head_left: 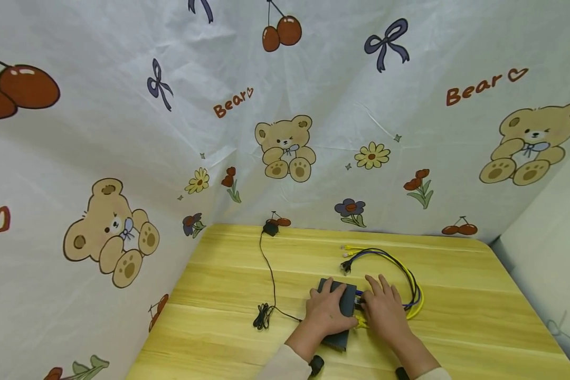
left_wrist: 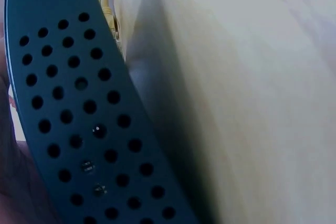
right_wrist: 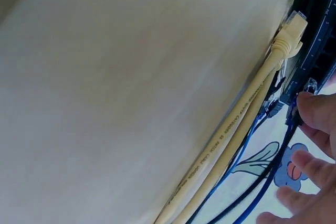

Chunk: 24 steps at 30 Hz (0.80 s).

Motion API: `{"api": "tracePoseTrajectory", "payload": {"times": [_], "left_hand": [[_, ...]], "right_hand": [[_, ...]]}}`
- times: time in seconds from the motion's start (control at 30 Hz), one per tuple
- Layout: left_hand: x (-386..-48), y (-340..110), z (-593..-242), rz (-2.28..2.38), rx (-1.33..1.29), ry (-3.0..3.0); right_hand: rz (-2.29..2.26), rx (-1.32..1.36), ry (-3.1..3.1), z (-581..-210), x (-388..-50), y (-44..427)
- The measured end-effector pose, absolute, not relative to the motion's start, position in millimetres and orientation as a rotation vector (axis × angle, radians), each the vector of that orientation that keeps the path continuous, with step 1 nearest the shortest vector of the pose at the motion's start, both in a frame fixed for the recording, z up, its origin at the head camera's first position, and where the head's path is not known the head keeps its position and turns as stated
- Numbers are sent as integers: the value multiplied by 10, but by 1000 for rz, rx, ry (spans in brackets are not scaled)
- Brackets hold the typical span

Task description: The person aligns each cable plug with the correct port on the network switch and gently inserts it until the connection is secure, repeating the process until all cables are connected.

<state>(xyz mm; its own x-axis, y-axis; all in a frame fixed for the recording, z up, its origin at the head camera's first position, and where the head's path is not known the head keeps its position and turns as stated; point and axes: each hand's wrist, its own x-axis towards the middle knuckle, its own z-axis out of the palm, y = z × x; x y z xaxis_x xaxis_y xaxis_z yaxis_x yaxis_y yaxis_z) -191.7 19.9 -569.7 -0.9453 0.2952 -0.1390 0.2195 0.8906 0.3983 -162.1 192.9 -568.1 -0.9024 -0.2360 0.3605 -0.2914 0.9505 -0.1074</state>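
Observation:
A dark flat box (head_left: 347,301) lies on the table under the left hand (head_left: 326,312), whose fingers and thumb grip its top and edge. In the left wrist view its side with rows of round holes (left_wrist: 89,106) fills the left part. The right hand (head_left: 386,313) is at the box's right side; in the right wrist view this hand (right_wrist: 317,156) pinches a dark cable plug (right_wrist: 292,113) between thumb and finger, at the ported side (right_wrist: 317,45) of the box. Yellow plugs (right_wrist: 290,36) lie beside the ports, apart from the fingers.
Yellow, blue and black cables (head_left: 417,293) curve behind the right hand, with loose ends (head_left: 345,266) farther back. A black adapter (head_left: 270,228) stands at the table's back edge, its thin cord running to a coiled bundle (head_left: 263,315) and the box. A printed cloth (head_left: 323,89) hangs behind.

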Motion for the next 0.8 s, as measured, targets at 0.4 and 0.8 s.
{"api": "tracePoseTrajectory", "payload": {"times": [0.4,0.8], "left_hand": [[-1923,180,-5704,566,383,2865],[-1924,191,-5712,556,392,2878]], "right_hand": [[275,415,-2806,-5670,-1604,1915],[234,390,-2825,-5714,-1593,1892]]}}
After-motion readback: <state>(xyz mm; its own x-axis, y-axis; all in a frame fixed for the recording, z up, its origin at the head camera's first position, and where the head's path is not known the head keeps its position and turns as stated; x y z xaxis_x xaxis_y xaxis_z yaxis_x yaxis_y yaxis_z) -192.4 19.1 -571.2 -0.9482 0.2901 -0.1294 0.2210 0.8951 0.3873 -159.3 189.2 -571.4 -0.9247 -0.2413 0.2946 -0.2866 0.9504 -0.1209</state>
